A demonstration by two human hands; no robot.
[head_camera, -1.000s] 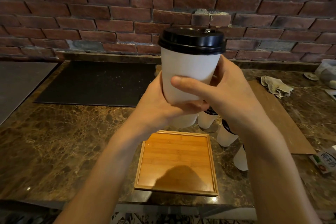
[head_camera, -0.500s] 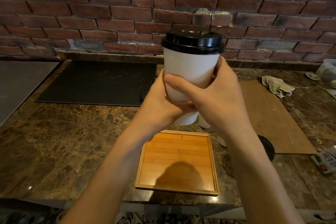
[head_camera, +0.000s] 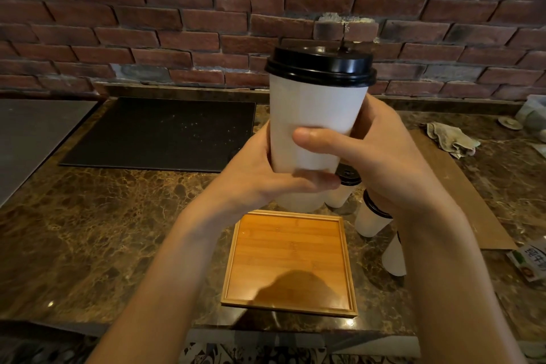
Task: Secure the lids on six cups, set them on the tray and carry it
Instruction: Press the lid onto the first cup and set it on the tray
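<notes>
steel panel [head_camera: 29, 133]: way off to the left of the left-hand fingers, flat on the counter edge.
black mat [head_camera: 159, 133]: left of the fingers and a bit behind them, lying flat on the marble countertop [head_camera: 88, 230], speckled with light crumbs or dust.
left hand [head_camera: 260, 174]: wrapped round the lower part of the cup, thumb lying across the front near the base. The other fingers go behind the cup, so I can't see them.
cup [head_camera: 313, 121]: white paper one, held upright in the air between both hands, well above the counter and in front of the brick wall.
lid [head_camera: 320, 65]: black, sitting on the cup's rim, well above all the fingers. Looks level, but I can't tell if it's fully snapped down.
tray [head_camera: 291, 245]: square wooden one, below the fingers and nearer the person, flat on the countertop, nothing standing on it, just a shadow.
right hand [head_camera: 384, 162]: clamped on the cup from the right, thumb pressed across the front just above the left thumb, the rest curled round the back.
other cups [head_camera: 370, 221]: three white ones on the counter under and right of the right hand, partly hidden by the wrist; two show black lids.
brown board [head_camera: 461, 186]: flat, right of the right hand.
rag [head_camera: 452, 139]: crumpled, further right.
packet [head_camera: 531, 260]: far right edge.
</notes>
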